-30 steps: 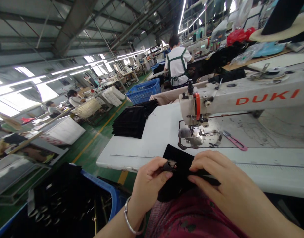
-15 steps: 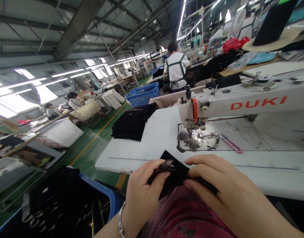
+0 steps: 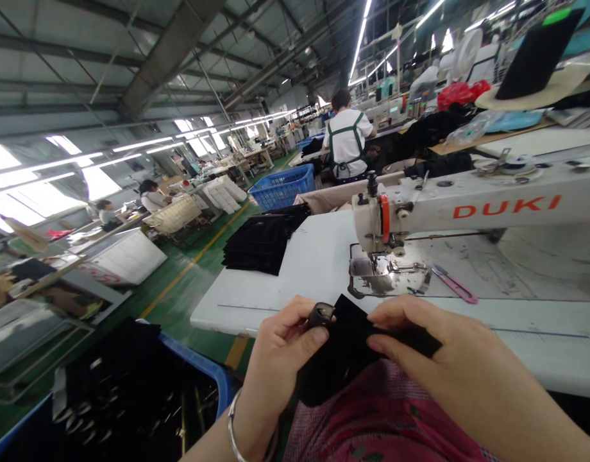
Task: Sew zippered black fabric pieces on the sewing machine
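A black fabric piece (image 3: 343, 353) is held up between both hands, above my lap and in front of the table edge. My left hand (image 3: 276, 353) is closed on its left side, where a curled, tube-like dark end (image 3: 322, 313) with a paler inside sticks out between thumb and fingers. On the right side, my right hand (image 3: 429, 337) pinches the fabric between thumb and fingertips, and a dark strip runs under its palm. Behind the hands stands a white sewing machine (image 3: 468, 208) marked DUKI. Pink-handled thread snips (image 3: 453, 283) lie on its bed.
A stack of black fabric pieces (image 3: 256, 240) lies at the left of the white table (image 3: 319, 247). At lower left, a blue bin (image 3: 220, 378) holds dark pieces with metal-looking parts. A blue basket (image 3: 283, 186) and a seated co-worker (image 3: 347, 138) are beyond.
The fabric has been turned and lifted slightly, showing more of its lower part. My right fingers have drawn into a tighter pinch. The whole view has shifted a little.
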`<state>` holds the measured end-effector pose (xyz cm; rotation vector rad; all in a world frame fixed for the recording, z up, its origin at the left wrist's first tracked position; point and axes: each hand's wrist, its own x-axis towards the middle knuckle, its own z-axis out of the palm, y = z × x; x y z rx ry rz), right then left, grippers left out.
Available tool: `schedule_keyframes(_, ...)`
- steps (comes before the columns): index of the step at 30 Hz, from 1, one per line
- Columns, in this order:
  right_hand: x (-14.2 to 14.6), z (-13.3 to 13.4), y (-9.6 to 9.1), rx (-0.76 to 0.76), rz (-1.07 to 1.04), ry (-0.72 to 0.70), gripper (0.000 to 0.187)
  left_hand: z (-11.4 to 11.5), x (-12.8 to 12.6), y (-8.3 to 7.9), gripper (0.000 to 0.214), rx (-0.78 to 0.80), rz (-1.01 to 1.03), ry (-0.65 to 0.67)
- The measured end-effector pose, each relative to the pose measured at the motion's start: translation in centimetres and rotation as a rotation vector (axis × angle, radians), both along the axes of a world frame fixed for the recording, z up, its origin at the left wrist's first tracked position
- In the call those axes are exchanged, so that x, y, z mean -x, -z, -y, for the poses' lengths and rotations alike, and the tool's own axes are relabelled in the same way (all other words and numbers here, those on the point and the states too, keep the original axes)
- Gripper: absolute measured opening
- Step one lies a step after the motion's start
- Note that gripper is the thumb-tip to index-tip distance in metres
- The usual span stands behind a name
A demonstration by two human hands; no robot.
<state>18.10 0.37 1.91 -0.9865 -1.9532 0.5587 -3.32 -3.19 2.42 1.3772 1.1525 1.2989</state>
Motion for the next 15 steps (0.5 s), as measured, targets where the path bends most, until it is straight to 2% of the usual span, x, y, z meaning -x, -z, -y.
schedule_keyframes(5,0.2,-0.3,0.8,0.007,0.046,-0.067,0.006,-0.2,-0.2,0.4,0.011,0.032,-0.001,0.007)
schedule_keyframes(7,0.5,-0.1,0.9,0.061,0.049,-0.083,0.005,-0.3,0.1,-0.1,0.012,0.06,-0.032,0.006)
schedule_keyframes(9,0.9,0.6,0.9,0.139,0.033,-0.112,0.007,-0.5,0.7,-1.4,0.013,0.086,-0.117,0.035)
schedule_keyframes(13,1.8,2.1,1.2,0.22,-0.058,-0.264,0.012,-2.4,2.0,-4.0,0.015,0.109,-0.348,0.214)
schedule_keyframes(15,2.0,1.9,2.1,0.227,-0.086,-0.349,0.024,-4.3,2.3,-3.7,0.018,0.128,-0.432,0.312)
